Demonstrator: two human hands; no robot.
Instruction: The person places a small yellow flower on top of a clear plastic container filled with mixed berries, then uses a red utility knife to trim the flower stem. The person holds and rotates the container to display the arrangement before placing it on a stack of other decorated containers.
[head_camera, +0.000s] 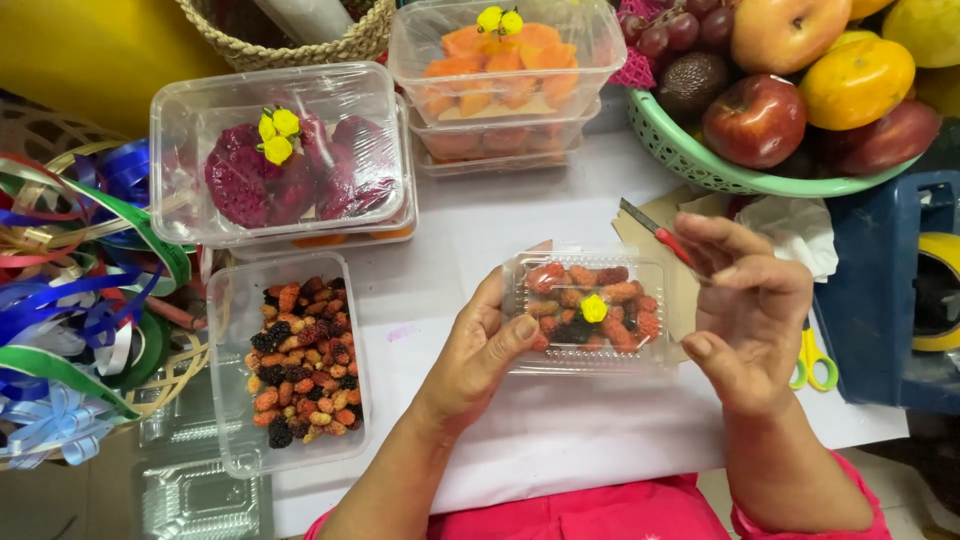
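Note:
My left hand (482, 352) grips the left side of a small clear lidded box of red and dark mulberries (590, 312) with a yellow flower decoration on its lid. My right hand (752, 310) hovers at the box's right edge, fingers curled and apart, with what may be a clear strip of tape between thumb and forefinger. The box is held just above the white table (560, 430).
An open tray of mulberries (295, 360) sits left. Lidded boxes of dragon fruit (275, 150) and papaya (505, 65) stand behind. A green fruit basket (700, 165), a red-handled knife (655, 232), yellow scissors (815, 362), ribbons (70, 300) and empty clear boxes (195, 490) surround them.

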